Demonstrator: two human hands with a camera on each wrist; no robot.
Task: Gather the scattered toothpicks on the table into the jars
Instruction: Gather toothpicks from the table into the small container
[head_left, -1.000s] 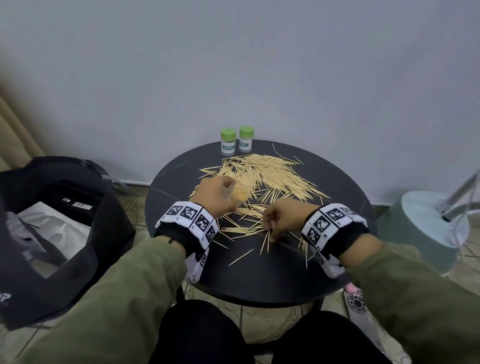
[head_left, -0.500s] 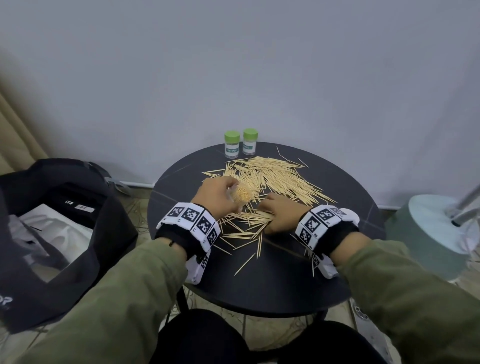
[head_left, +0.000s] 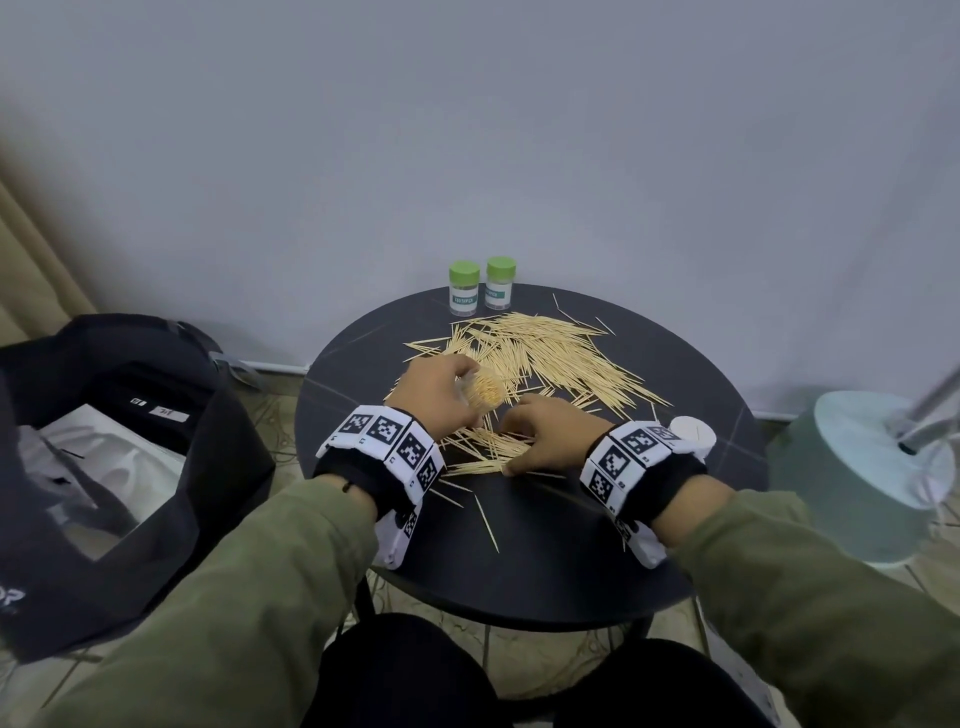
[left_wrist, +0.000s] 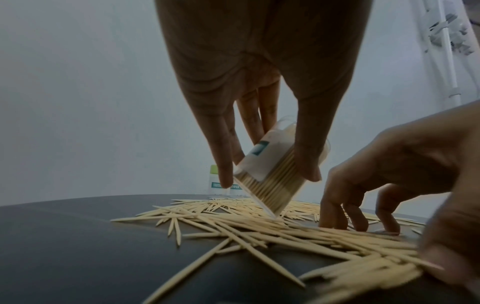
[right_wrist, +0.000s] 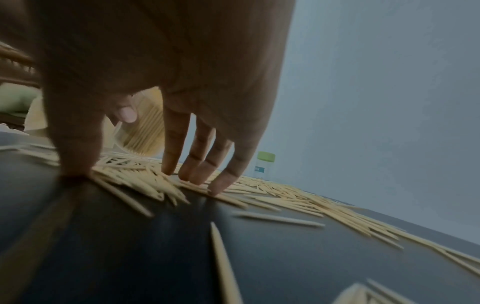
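A heap of toothpicks (head_left: 545, 353) is strewn over the round black table (head_left: 571, 561). My left hand (head_left: 441, 387) grips a clear jar (head_left: 485, 397) (left_wrist: 272, 170) packed with toothpicks, tilted with its mouth toward the right hand. My right hand (head_left: 540, 436) is just right of it. Its fingertips (right_wrist: 197, 174) and thumb press down on a bunch of toothpicks (right_wrist: 145, 181) lying on the table between them. Two jars with green lids (head_left: 464, 288) (head_left: 501, 283) stand upright at the table's far edge.
A white round cap (head_left: 691, 434) lies behind my right wrist. A few stray toothpicks (head_left: 485, 522) lie toward the near edge. A black bag (head_left: 119, 441) sits on the floor at the left, a pale green round base (head_left: 872, 467) at the right.
My right hand has moved left and away from me toward the jar, raking toothpicks along, and its fingers now spread over the bunch. The left hand has kept the jar tilted in place.
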